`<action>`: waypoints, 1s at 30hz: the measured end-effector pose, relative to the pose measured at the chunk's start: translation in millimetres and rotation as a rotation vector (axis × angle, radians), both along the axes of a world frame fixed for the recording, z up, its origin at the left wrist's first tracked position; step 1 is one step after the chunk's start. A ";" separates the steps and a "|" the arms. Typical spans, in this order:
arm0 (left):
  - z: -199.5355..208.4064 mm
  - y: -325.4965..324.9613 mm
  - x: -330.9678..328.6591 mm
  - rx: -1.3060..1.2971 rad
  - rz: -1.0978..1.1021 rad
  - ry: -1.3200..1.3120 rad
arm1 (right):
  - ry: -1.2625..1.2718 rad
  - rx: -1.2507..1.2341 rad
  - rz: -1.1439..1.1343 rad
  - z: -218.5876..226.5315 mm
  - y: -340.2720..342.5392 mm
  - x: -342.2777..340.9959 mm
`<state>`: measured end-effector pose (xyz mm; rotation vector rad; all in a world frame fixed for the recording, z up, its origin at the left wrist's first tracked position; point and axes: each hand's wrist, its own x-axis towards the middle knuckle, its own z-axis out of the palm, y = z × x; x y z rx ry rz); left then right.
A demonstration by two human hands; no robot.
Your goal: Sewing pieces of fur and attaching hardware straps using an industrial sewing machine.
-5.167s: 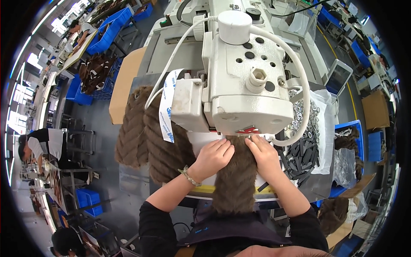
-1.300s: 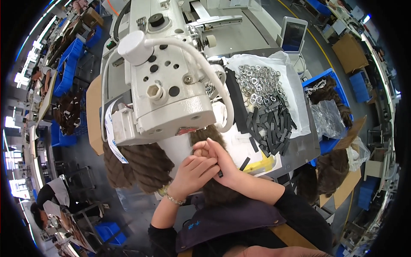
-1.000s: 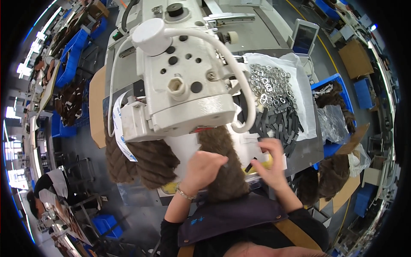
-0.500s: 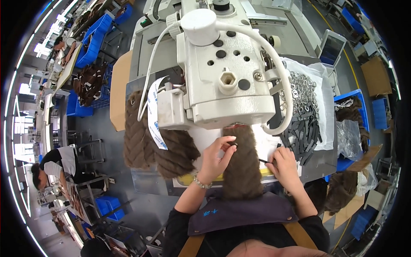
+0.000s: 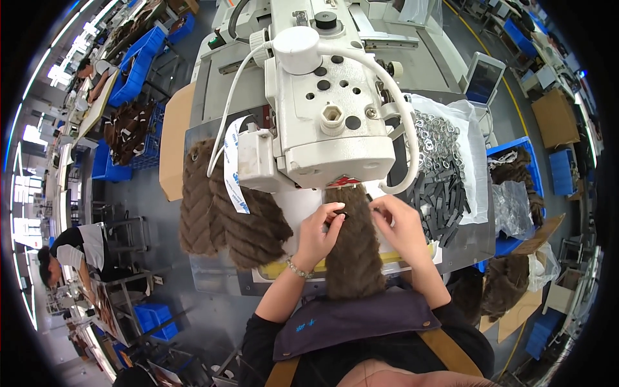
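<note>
A long brown fur strip (image 5: 354, 258) runs from under the white sewing machine head (image 5: 338, 155) toward my apron. At its left edge my left hand (image 5: 317, 233) is closed, thumb and forefinger pinching a small black piece (image 5: 345, 215) against the fur. My right hand (image 5: 396, 222) lies at the strip's right edge, just below the machine head, its fingers bent together. A narrow black strip was between these fingers half a second earlier; now the fingertips mostly hide what they hold.
More brown fur pieces (image 5: 235, 222) lie left on the machine table. Metal rings (image 5: 438, 138) and short black strips (image 5: 442, 200) are heaped on the right. A white hose (image 5: 403, 129) loops beside the head. Blue bins, cardboard and people at work surround the table.
My right hand has moved up and left from beside the fur to its edge near the machine head. My left hand keeps its pinch. The whole view has shifted slightly.
</note>
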<state>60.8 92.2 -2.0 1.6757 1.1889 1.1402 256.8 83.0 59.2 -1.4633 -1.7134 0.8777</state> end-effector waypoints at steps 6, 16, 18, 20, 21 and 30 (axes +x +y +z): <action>-3.3 -1.0 -2.4 0.073 0.010 0.009 | -0.440 0.125 -0.035 -22.4 16.0 29.8; 4.9 0.5 0.6 0.397 -0.108 0.203 | -0.487 0.201 -0.236 -25.0 41.1 59.4; 6.4 -0.7 -3.8 0.484 -0.082 0.170 | -0.565 0.249 -0.291 -19.0 44.9 72.7; 6.3 -1.4 -4.7 0.524 -0.066 0.157 | -0.687 0.221 -0.301 -17.2 49.3 84.8; 5.6 -1.6 -6.6 0.536 -0.048 0.155 | -0.646 0.214 -0.259 -24.4 53.8 89.1; 1.7 2.3 -10.8 0.564 -0.019 0.142 | -0.659 0.366 -0.270 -53.0 54.5 80.4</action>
